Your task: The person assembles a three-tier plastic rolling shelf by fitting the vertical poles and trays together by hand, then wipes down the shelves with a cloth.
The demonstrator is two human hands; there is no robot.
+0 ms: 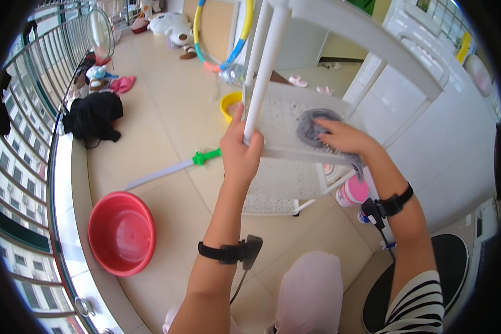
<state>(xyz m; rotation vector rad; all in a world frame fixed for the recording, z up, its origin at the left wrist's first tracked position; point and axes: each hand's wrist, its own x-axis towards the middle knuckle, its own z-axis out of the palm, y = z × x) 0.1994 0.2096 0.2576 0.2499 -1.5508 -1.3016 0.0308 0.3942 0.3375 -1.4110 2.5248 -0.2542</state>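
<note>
A white step stool (pixel 278 121) with a speckled, perforated tread and tubular rails stands before me. My left hand (pixel 242 149) is wrapped round one of its upright white posts (pixel 267 72), near the tread's left corner. On the upper tread lies a crumpled grey cloth (pixel 312 129). My right hand (pixel 342 136) presses down on this cloth, its fingers bent over it and partly sunk in its folds. One end of the cloth hangs over the tread's near edge. Below it is the lower step (pixel 273 186). Both forearms wear black straps with small devices.
A red basin (pixel 122 234) sits at the left by the railing (pixel 28 111). A toy sword (pixel 167 173) with a green hilt lies on the floor. Beyond are a yellow bowl (pixel 229 104), a black garment (pixel 96 116) and a hoop (pixel 195 33). A pink-lidded tub (pixel 353 192) stands right.
</note>
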